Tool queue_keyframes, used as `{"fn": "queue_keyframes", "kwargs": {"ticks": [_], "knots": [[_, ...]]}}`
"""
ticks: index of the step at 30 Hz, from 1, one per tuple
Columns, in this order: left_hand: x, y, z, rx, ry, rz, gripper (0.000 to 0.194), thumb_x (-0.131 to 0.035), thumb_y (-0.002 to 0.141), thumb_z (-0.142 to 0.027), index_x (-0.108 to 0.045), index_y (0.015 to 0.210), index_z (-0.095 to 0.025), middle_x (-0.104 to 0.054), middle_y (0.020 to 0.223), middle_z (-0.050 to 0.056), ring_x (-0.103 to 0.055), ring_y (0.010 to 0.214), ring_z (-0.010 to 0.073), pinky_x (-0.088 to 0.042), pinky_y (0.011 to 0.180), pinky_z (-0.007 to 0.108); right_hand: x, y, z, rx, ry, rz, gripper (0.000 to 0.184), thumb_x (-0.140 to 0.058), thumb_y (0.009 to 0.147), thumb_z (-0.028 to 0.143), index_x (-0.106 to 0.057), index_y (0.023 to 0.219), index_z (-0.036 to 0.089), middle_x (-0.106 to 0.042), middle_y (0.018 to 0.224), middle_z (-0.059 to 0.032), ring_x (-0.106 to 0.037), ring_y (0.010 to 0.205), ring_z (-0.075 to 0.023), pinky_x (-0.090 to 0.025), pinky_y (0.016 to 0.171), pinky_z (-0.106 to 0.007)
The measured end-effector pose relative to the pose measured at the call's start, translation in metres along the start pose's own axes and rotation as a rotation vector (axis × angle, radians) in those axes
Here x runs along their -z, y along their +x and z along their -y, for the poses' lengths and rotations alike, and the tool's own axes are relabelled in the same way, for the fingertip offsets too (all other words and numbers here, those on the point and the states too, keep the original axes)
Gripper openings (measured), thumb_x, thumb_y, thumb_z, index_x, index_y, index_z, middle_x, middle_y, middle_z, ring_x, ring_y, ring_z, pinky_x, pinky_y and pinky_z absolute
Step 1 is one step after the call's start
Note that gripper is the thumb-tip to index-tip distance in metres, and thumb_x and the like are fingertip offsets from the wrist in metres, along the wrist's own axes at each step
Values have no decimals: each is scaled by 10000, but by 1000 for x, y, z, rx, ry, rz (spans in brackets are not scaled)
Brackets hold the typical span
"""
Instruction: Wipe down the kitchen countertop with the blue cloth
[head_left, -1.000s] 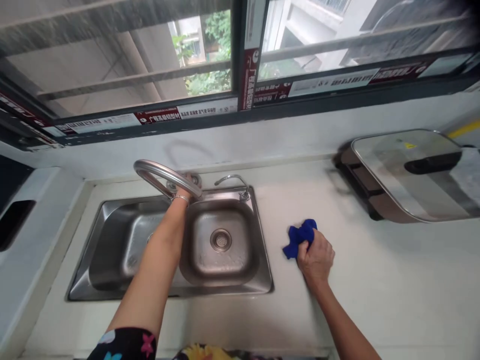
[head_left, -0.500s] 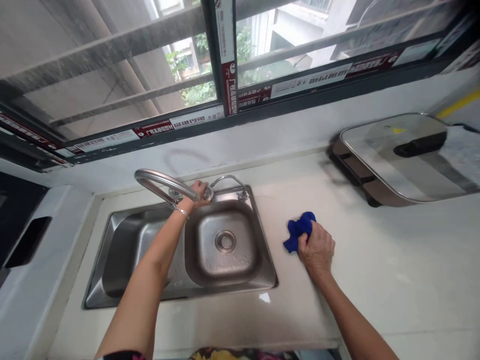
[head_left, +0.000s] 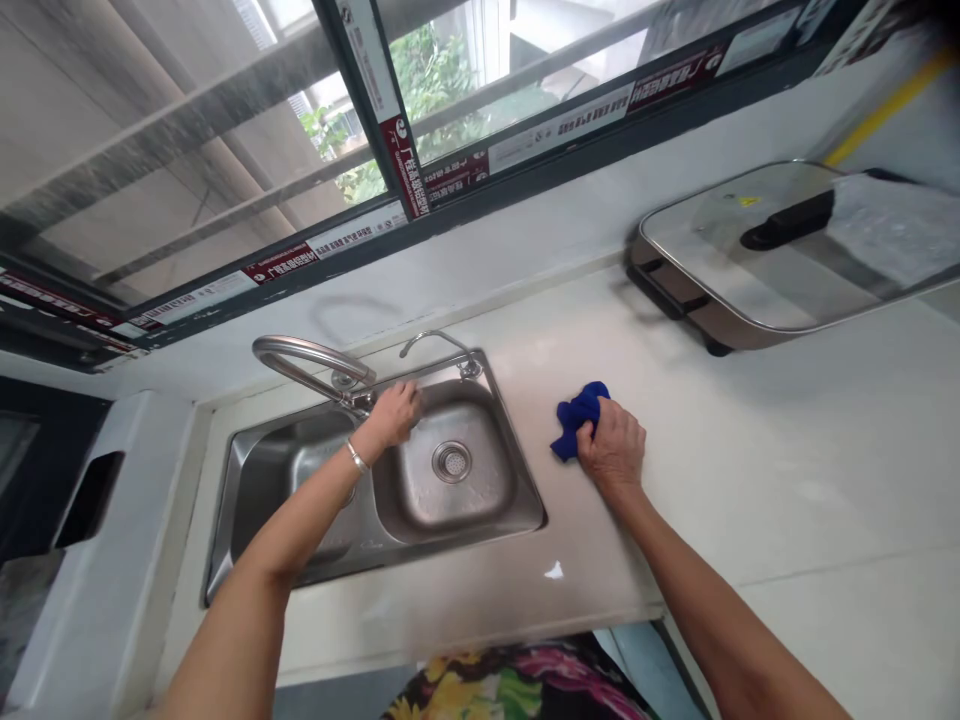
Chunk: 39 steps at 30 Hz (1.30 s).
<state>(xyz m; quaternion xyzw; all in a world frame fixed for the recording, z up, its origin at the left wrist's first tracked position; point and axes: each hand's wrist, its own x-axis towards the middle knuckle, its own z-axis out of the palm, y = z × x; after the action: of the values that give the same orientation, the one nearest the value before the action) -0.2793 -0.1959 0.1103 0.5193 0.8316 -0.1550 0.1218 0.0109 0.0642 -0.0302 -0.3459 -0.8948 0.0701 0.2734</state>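
Beside a double-bowl steel sink (head_left: pixel 367 545) under a window (head_left: pixel 397 150), a blue cloth (head_left: pixel 577 420) lies bunched on the pale bench (head_left: pixel 712 480) beneath a person's right hand (head_left: pixel 613 442). Trouble could come from the other side: the left hand (head_left: pixel 394 413) hangs over the right-hand bowl (head_left: pixel 487 470), close to the tall curved tap (head_left: pixel 319 352), and a careless lift could knock knuckles against its spout. The cloth, too, could slip loose, since much of it spills free past the thumb, or drop over the sink's rim if swept toward the bowl. The right hand is closed, palm down, thumb and fingers gathered on the cloth's near end. The left hand's fingers are curled in rather than spread; blur leaves it uncertain whether they grip anything. A lidded pan (head_left: pixel 795 270) stands farther right, well apart from both hands.
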Motion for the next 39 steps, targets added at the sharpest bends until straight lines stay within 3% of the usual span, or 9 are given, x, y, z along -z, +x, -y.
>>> {"fn": "queue_keyframes", "kwargs": {"ticks": [3, 8, 12, 18, 27, 31, 34, 36, 39], "knots": [[-6, -5, 8, 81, -15, 20, 627, -772, 617, -154, -633, 1228, -111, -540, 1251, 212, -485, 1189, 367, -439, 964, 434, 0, 0, 1, 4, -9, -6, 548, -423, 933, 298, -420, 1436, 81, -588, 1312, -192, -516, 1147, -303, -401, 933, -433], [-8, -1, 33, 252, -96, -66, 710, -762, 701, -317, -538, 1360, -176, -492, 1386, 180, -519, 1216, 343, -471, 942, 409, 0, 1, 1, 15, -33, -4, 533, -419, 935, 297, -437, 1420, 77, -596, 1313, -187, -524, 1145, -302, -402, 932, -425], [-9, 26, 54, 429, -194, -195, 677, -673, 816, -444, -472, 1420, -214, -471, 1431, 154, -537, 1239, 303, -467, 973, 385, -1, -1, 1, 30, -44, -28, 546, -439, 933, 286, -412, 1443, 92, -596, 1318, -182, -530, 1144, -298, -412, 923, -422], [-25, 71, 78, 716, -323, -300, 614, -653, 832, -514, -562, 1306, -134, -606, 1250, 194, -614, 1117, 327, -476, 956, 427, -3, -1, 0, 57, -38, -63, 562, -449, 923, 271, -410, 1457, 98, -615, 1294, -181, -560, 1124, -306, -427, 915, -423], [-57, 98, 82, 863, -435, -437, 683, -655, 836, -502, -491, 1362, -99, -592, 1289, 242, -561, 1208, 386, -434, 1003, 491, -3, -2, -3, 57, -44, -49, 548, -443, 932, 287, -420, 1453, 117, -622, 1293, -171, -574, 1119, -314, -438, 926, -430], [-57, 101, 84, 853, -490, -486, 745, -695, 820, -482, -449, 1401, -87, -532, 1384, 257, -527, 1278, 384, -415, 1057, 502, -2, -2, -2, 26, -24, -17, 542, -427, 935, 310, -428, 1444, 122, -615, 1291, -182, -567, 1125, -321, -441, 936, -450], [-56, 89, 71, 718, -564, -642, 777, -740, 802, -433, -446, 1416, -59, -452, 1471, 278, -433, 1391, 388, -352, 1145, 512, 0, -1, -2, 9, -10, -7, 547, -424, 935, 325, -434, 1438, 113, -612, 1282, -194, -560, 1139, -330, -441, 949, -466], [-60, 67, 51, 546, -623, -784, 705, -699, 851, -393, -449, 1432, -82, -424, 1514, 252, -389, 1441, 354, -331, 1180, 499, 1, -1, -3, 8, 11, 8, 548, -418, 931, 327, -437, 1434, 111, -608, 1285, -196, -556, 1143, -333, -438, 957, -476], [-77, 12, 2, 335, -687, -899, 536, -581, 941, -345, -475, 1433, -160, -465, 1515, 176, -411, 1445, 278, -358, 1190, 467, 3, 0, -3, -1, 47, 39, 544, -420, 922, 334, -446, 1423, 123, -602, 1301, -194, -549, 1163, -339, -432, 973, -494]]}}
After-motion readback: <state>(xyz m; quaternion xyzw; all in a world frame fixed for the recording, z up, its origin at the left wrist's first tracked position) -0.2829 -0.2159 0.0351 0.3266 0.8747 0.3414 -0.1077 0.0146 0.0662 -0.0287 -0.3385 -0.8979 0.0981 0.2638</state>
